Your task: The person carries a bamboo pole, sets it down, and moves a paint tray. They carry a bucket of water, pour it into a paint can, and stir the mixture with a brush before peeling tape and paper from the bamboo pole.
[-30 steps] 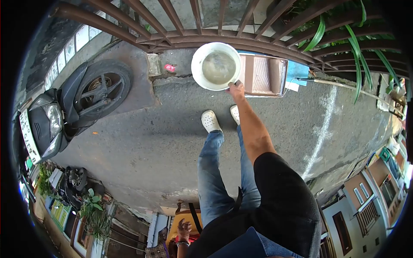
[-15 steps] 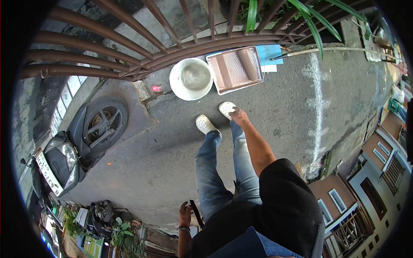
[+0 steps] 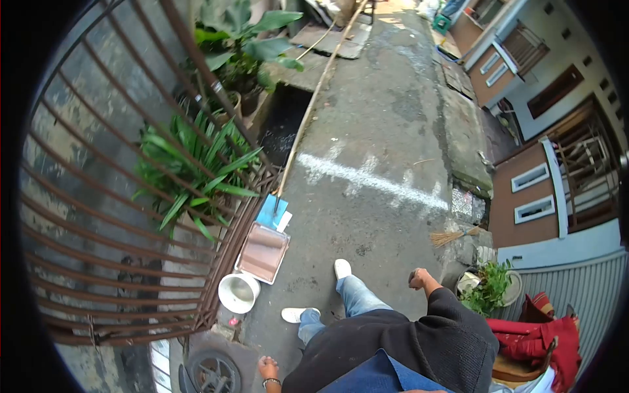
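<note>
My right hand (image 3: 417,278) hangs out over the pavement with its fingers curled in and nothing visible in them. Low in the view, my left hand (image 3: 267,368), a bracelet at its wrist, is loosely curled beside my body and touches nothing I can see. Ahead and left of my feet stands a white bucket (image 3: 224,298) against the fence. Touching it is a paint tray (image 3: 262,252) coated brownish pink. Past the tray, a blue sheet (image 3: 268,208) lies under the metal end of a long pole (image 3: 313,105).
A brown metal fence (image 3: 131,196) with plants (image 3: 196,164) runs along the left. A white painted line (image 3: 373,178) crosses the alley. On the right are a broom head (image 3: 452,236), a potted plant (image 3: 488,288) and red cloth (image 3: 550,344). A motorbike wheel (image 3: 213,373) shows below.
My view and body have turned right, so the alley now stretches ahead. The bucket and tray have shifted left and lower in view. My right hand has swung away from above my shoe.
</note>
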The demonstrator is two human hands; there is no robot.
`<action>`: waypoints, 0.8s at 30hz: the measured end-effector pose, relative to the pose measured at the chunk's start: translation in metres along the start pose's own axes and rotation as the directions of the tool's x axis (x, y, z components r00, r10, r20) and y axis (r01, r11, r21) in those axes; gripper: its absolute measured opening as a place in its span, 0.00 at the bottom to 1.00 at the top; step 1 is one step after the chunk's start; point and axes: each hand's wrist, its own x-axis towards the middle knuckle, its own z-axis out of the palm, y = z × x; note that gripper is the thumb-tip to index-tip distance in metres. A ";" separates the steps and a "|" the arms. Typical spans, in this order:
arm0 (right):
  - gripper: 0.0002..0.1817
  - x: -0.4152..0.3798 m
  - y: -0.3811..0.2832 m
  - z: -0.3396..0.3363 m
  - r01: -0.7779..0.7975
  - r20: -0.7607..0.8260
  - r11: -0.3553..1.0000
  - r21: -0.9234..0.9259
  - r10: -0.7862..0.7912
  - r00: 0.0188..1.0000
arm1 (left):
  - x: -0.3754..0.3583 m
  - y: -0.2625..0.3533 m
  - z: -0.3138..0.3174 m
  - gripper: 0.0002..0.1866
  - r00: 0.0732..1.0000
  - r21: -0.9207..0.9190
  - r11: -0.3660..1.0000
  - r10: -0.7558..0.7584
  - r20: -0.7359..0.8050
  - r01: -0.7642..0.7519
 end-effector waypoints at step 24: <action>0.09 0.198 0.184 -0.240 -0.212 0.026 0.291 0.933 0.534 0.845 | 0.030 0.645 0.733 0.19 0.647 0.641 0.126 0.277 0.711 -0.757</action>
